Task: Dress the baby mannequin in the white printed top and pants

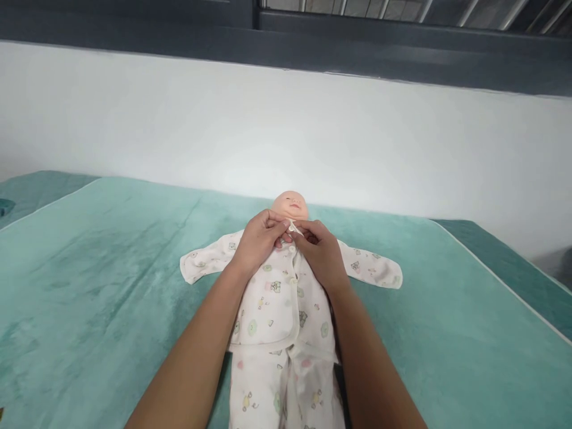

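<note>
A baby doll (pixel 291 204) lies on its back, dressed in a white printed baby jacket (pixel 272 310) and matching trousers (pixel 257 387). At the doll's neck, my left hand (pixel 263 237) pinches the collar edge of the jacket. Opposite it, my right hand (pixel 319 244) is closed on the other side of the collar. A top button (pixel 291 228) shows between my fingertips; whether it sits through its hole I cannot tell. Lower on the front, a second button (pixel 292 249) is visible. Both sleeves lie spread out to the sides, and my forearms cover parts of the jacket's sides.
A green plush bed cover (pixel 111 286) with pale piping lies under the doll. Behind it rises a white wall (pixel 223 125), topped by a dark window frame (pixel 379 53) with metal bars. A dark object (pixel 565 265) is cut off at the right edge.
</note>
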Tool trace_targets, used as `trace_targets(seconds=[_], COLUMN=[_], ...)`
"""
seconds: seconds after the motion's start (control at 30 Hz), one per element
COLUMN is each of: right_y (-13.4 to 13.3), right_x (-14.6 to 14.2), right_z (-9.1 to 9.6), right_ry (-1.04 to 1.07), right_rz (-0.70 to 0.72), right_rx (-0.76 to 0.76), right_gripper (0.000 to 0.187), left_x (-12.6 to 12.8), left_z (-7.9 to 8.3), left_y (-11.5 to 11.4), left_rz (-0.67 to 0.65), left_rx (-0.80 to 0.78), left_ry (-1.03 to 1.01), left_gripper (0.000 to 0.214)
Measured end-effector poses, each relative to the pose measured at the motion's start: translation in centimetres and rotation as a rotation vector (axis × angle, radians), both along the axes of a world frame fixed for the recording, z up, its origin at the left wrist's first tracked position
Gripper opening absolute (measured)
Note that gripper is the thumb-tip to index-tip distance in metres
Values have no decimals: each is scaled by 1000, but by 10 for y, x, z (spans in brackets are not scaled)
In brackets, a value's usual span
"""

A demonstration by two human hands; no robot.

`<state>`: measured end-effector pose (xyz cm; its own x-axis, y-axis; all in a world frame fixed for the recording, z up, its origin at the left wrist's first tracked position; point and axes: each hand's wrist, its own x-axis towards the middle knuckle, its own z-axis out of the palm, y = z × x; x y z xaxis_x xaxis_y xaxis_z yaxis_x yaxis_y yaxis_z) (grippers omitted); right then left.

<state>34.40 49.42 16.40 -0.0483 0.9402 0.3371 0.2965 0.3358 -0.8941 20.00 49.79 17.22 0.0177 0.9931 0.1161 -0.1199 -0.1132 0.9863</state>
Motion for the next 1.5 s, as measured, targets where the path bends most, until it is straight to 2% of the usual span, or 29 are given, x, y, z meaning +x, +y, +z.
trace_targets(seconds=[0.13, 0.23, 0.37, 0.5, 0.67, 0.77, 0.87, 0.93, 1.07, 1.17, 1.3, 1.4, 1.5], right_y=[-3, -6, -6, -5, -2, 0, 3, 4, 2, 0, -3, -8, -20], right_x=[2, 4, 8, 10, 10, 10, 9, 8, 5, 3, 0, 4, 12], right_z=[2, 3, 4, 5, 5, 3, 0, -1, -1, 0, 2, 6, 15], right_ry=[-129, -156, -117, -96, 4, 112, 212, 236, 178, 82, -43, -42, -123], right_rz=[13, 70, 138, 184, 234, 253, 221, 180, 79, -12, -118, -91, -26], right_rx=[45, 22, -87, -135, -156, -188, -202, -189, -149, -144, -140, -131, -145], right_gripper=[26, 30, 29, 31, 36, 38, 35, 31, 21, 16, 14, 15, 24], left_x=[2, 4, 5, 4, 2, 2, 4, 5, 7, 7, 5, 0, -8], left_z=[1, 4, 5, 3, 4, 5, 5, 4, 1, -4, -7, -7, -5], left_y=[-1, -2, -3, -3, -4, -4, -4, -4, -4, -4, -7, -16, -28], left_rz=[5, 31, 35, 38, 11, 9, 78, 163, 275, 285, 294, 298, 205], left_rx=[-3, -24, -32, -21, -55, -55, -45, -6, 164, 202, 229, 255, 211], left_ry=[29, 61, 107, 129, -27, -75, 6, 170, 550, 695, 702, 587, 520], left_gripper=[25, 28, 29, 29, 38, 37, 29, 23, 19, 24, 23, 17, 13])
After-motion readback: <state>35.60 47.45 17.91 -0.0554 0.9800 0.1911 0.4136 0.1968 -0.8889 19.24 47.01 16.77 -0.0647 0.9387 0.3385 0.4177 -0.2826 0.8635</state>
